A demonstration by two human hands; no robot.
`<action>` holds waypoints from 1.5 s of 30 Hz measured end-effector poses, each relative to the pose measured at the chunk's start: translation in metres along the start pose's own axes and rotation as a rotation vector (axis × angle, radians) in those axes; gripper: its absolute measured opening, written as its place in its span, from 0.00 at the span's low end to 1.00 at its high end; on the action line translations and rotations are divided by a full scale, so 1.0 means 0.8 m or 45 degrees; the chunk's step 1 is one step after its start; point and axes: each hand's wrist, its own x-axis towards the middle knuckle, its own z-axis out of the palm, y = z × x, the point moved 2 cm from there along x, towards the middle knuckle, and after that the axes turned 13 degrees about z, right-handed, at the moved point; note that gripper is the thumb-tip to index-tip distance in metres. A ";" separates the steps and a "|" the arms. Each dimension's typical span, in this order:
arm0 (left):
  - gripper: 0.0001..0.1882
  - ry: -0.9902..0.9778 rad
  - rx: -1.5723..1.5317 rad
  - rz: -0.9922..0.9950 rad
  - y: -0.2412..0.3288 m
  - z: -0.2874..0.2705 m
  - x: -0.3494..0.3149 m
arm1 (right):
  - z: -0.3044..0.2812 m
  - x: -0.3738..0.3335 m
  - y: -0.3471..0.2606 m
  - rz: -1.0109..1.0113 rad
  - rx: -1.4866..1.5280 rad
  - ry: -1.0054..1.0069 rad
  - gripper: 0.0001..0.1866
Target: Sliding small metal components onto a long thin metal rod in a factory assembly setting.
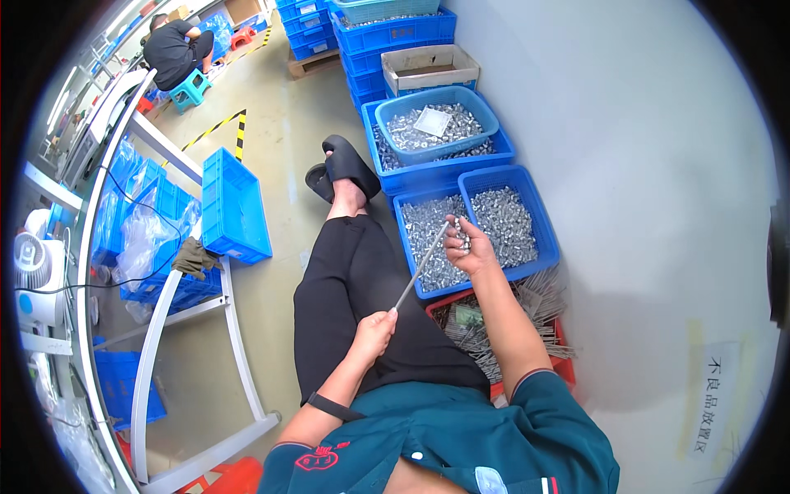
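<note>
Metal rod (422, 267), just one, between two hands (374, 336) (472, 251)

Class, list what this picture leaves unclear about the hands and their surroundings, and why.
1. Head view: the near end of the thin grey metal rod, hidden inside the left hand.
2. Head view: how many small silver metal pieces the right hand holds; its fingers cover some.
3. Head view: part of the red plastic crate, hidden behind the right forearm.
4. Head view: the distant co-worker's hands, too small.
</note>
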 end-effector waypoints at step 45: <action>0.20 0.008 0.053 0.126 0.013 0.000 -0.003 | 0.053 -0.018 0.004 0.086 -0.096 0.008 0.14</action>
